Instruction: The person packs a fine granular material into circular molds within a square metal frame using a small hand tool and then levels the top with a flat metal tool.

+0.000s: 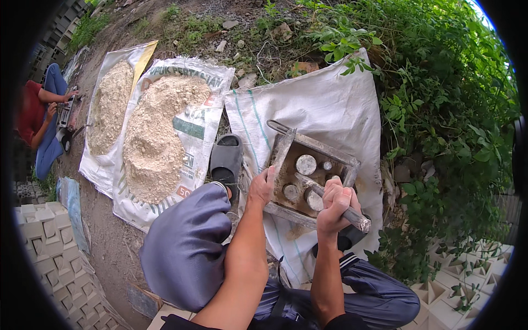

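Note:
A square, worn grey mould frame lies on a white woven sack in front of me. Inside it, several round pale discs of different sizes stand out of a brown dusty base. A metal loop handle juts from its far left corner. My left hand is closed on the frame's left side, its fingertips partly hidden. In my right fist is a thick grey rod, slanting down over the discs; its thin far end reaches in among them.
To the left, two sacks bear heaped pale powder. My dark sandal stands beside the nearer sack. Another person sits at far left, hands at a similar frame. Leafy plants crowd the right; patterned blocks stand at lower left.

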Available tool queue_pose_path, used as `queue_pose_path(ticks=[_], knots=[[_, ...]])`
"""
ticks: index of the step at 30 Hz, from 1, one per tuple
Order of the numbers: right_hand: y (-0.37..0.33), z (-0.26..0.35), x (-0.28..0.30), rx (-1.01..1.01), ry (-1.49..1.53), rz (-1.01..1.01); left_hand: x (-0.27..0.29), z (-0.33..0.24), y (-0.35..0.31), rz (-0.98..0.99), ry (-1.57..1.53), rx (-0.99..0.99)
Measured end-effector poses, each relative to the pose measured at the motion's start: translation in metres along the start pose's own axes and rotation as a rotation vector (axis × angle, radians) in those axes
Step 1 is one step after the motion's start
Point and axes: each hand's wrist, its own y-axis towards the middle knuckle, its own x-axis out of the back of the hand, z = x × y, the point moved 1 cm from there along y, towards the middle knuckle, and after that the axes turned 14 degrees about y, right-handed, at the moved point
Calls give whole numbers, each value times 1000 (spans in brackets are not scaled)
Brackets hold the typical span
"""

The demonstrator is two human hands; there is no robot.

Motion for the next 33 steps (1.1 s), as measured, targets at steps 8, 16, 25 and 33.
queue_pose_path(ticks=[8, 16, 25, 33], knots=[[-8, -22, 1, -157, -134, 110, 9, 0, -5, -33, 9, 45], [-34, -37, 11, -233, -250, 234, 3, 5, -3, -51, 4, 40], [-23, -58, 15, -222, -141, 110, 5, -3, -7, -47, 6, 31], [-14, -58, 11, -246, -239, 183, 0, -5, -5, -13, -12, 24]])
